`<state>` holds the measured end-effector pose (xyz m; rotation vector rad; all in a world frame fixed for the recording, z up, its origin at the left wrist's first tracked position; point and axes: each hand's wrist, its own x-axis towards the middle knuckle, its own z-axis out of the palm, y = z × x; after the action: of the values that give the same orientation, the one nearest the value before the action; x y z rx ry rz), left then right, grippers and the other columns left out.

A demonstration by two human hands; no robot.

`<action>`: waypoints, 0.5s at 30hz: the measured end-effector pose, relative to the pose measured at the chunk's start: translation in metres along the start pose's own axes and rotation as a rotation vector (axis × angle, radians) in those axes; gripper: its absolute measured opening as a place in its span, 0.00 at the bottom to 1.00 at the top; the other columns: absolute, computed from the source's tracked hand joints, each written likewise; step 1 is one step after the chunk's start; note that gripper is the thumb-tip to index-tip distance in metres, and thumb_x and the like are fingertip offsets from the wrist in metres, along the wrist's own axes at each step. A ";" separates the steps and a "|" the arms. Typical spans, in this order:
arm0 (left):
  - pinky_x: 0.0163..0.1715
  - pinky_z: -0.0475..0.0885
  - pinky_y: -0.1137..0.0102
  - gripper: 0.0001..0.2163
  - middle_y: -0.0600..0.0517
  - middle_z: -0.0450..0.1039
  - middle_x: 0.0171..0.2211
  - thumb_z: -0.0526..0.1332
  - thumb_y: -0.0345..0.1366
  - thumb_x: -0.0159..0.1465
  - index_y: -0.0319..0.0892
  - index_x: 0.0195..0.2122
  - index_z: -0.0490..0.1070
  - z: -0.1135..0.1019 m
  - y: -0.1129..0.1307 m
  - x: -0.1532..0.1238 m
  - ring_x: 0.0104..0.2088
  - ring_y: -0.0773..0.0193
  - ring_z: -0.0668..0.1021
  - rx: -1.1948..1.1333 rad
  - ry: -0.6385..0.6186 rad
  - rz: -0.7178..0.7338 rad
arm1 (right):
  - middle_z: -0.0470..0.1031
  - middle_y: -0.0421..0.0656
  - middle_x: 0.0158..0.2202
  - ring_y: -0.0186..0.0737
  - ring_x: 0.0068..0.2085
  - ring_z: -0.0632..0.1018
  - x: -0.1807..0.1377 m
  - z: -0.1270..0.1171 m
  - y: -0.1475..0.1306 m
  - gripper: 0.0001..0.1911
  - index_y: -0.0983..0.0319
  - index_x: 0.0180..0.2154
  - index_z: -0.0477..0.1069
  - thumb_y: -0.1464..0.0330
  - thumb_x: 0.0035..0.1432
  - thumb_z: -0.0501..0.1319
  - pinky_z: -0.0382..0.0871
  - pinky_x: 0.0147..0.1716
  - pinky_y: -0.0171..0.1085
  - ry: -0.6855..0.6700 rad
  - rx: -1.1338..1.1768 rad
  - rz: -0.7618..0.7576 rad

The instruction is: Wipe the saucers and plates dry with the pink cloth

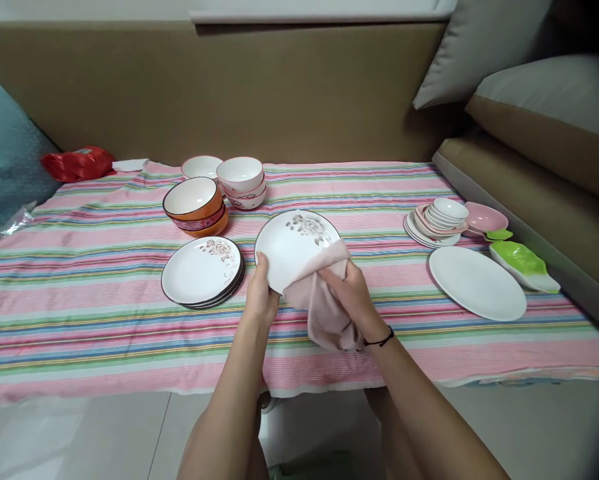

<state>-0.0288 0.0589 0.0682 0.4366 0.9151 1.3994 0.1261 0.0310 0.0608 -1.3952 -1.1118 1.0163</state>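
A white plate with a dark rim and a brown flower print is held up in front of me. My left hand grips its left edge, thumb on top and the other fingers hidden beneath. My right hand is closed on a dusty-pink cloth, which covers the plate's lower right part and hangs below it. A stack of matching plates lies just left of my left hand.
Stacked orange and red bowls and white flowered bowls stand behind the plate stack. At right are small dishes, a pink bowl, a white oval platter and a green leaf-shaped dish. A striped cloth covers the surface.
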 end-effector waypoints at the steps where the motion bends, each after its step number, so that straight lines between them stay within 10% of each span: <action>1: 0.45 0.74 0.71 0.21 0.45 0.75 0.50 0.56 0.48 0.64 0.40 0.51 0.71 0.002 -0.001 0.000 0.49 0.58 0.77 -0.032 0.012 0.010 | 0.76 0.46 0.37 0.46 0.39 0.75 -0.005 0.006 0.000 0.21 0.62 0.40 0.69 0.55 0.48 0.66 0.69 0.34 0.39 -0.017 0.028 0.030; 9: 0.44 0.75 0.68 0.21 0.43 0.76 0.47 0.60 0.48 0.62 0.38 0.49 0.72 -0.007 0.006 0.003 0.45 0.56 0.79 0.078 0.011 0.020 | 0.62 0.36 0.21 0.35 0.26 0.67 0.000 0.002 0.000 0.16 0.61 0.24 0.63 0.56 0.50 0.63 0.59 0.24 0.34 -0.008 -0.021 0.115; 15: 0.27 0.77 0.66 0.19 0.39 0.79 0.30 0.65 0.46 0.57 0.33 0.41 0.76 -0.014 0.023 -0.005 0.29 0.53 0.81 0.312 -0.136 -0.288 | 0.60 0.36 0.21 0.34 0.27 0.63 0.018 -0.027 0.003 0.18 0.62 0.21 0.63 0.57 0.46 0.65 0.56 0.25 0.33 0.016 -0.129 -0.052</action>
<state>-0.0538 0.0545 0.0781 0.6019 1.0432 0.9569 0.1560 0.0429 0.0607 -1.4660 -1.2138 0.9086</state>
